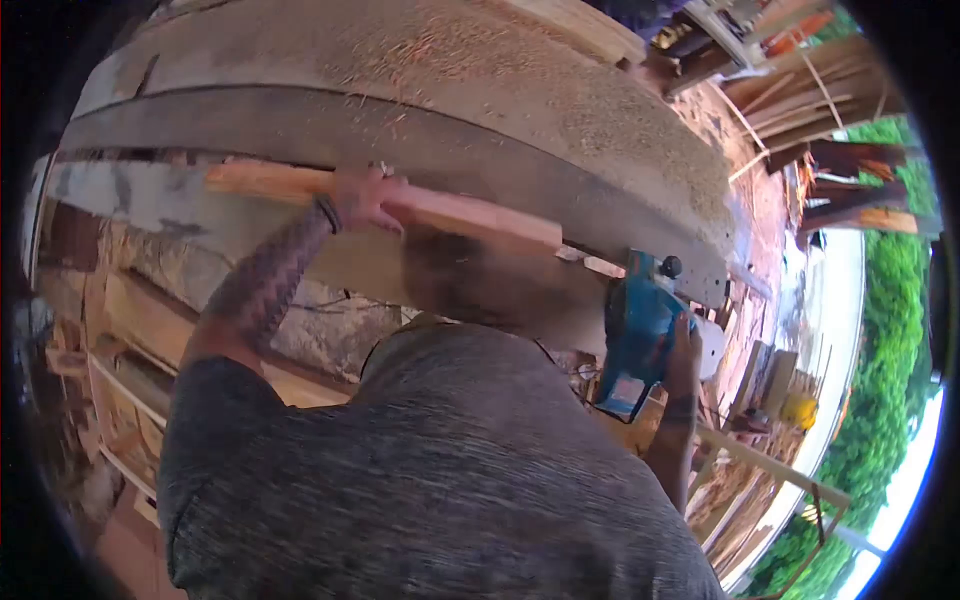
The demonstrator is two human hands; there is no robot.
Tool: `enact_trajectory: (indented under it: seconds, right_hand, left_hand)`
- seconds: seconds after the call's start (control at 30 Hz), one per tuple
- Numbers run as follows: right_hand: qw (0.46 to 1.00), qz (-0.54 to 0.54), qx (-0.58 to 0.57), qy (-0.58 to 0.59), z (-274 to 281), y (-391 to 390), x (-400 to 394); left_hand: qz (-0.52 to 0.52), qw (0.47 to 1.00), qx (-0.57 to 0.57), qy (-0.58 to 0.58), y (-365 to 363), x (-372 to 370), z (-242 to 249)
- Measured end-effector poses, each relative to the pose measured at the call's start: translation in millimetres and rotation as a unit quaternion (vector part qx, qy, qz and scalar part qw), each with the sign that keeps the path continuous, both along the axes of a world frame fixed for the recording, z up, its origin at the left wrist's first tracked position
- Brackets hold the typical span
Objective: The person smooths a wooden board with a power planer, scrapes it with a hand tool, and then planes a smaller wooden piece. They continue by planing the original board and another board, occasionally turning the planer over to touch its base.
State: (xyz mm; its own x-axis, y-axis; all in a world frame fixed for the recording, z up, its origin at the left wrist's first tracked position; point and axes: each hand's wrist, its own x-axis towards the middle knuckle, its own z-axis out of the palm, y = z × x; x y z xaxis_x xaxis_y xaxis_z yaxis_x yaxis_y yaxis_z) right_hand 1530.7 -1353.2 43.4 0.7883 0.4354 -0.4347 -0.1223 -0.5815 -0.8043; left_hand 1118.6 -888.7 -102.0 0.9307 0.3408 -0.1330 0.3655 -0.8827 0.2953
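My left hand (365, 197), with a dark band at the wrist, is over a long, narrow piece of wood (485, 216) and grips it around its middle. The wood lies lengthwise along the bench, its orange-brown end to the left and its paler cut end to the right. On the right, my right hand (684, 345) holds a teal electric planer (637, 325) with a black front knob. The planer is close to the bench's right end, apart from the wood. My right fingers are partly hidden behind its body.
Sawdust and shavings (610, 115) cover the far part of the wooden bench (250, 115). Boards (835, 90) are stacked at the upper right. More timber (145, 310) lies below on the left. A yellow object (800, 410) sits at the right, with green plants (890, 330) beyond.
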Motion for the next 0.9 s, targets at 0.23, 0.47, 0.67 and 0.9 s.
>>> enact_trajectory:
  seconds: [0.23, 0.47, 0.67, 0.9]
  right_hand:
    - [0.997, -0.041, 0.064, 0.024, -8, 7, -35]
    - [0.996, 0.018, -0.029, -0.079, 4, 22, -52]
    - [0.935, 0.105, -0.142, -0.309, -25, 20, -45]
    - [0.891, 0.226, -0.187, -0.346, -2, 55, -86]
  left_hand:
    - [-0.019, 0.995, -0.03, -0.09, 97, 108, 23]
    - [-0.041, 0.999, -0.009, -0.025, 147, 177, 14]
    - [-0.018, 0.999, 0.017, -0.027, 127, 189, 49]
    - [-0.024, 0.961, -0.169, -0.22, -5, 133, 24]
